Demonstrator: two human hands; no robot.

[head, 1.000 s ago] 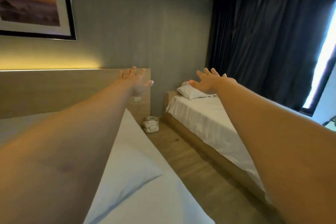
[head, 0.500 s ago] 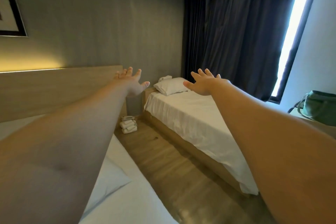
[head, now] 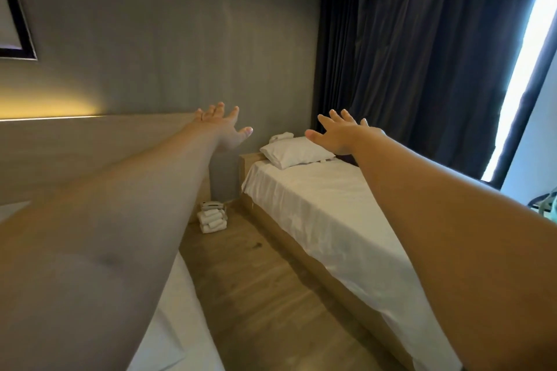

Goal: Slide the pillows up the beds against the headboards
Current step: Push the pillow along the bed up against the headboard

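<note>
Both my arms stretch forward at chest height. My left hand [head: 224, 126] and my right hand [head: 340, 132] are open, fingers spread, holding nothing. Beyond them a white pillow [head: 297, 152] lies at the far end of the right bed [head: 346, 220], at its low wooden headboard [head: 250, 159]. The near bed [head: 180, 310] runs under my left arm along a long wooden headboard [head: 90, 147]. A pillow corner [head: 162, 343] shows below my left forearm; the rest is hidden.
A wooden floor aisle [head: 256, 280] runs between the two beds. A stack of folded white towels [head: 212, 217] sits on the floor at its far end. Dark curtains [head: 422, 54] cover the right wall. A green bag [head: 550, 205] shows at the right edge.
The view has swung right, away from the near bed toward the right bed. The framed picture has slid to the left edge. Both hands stay open and outstretched.
</note>
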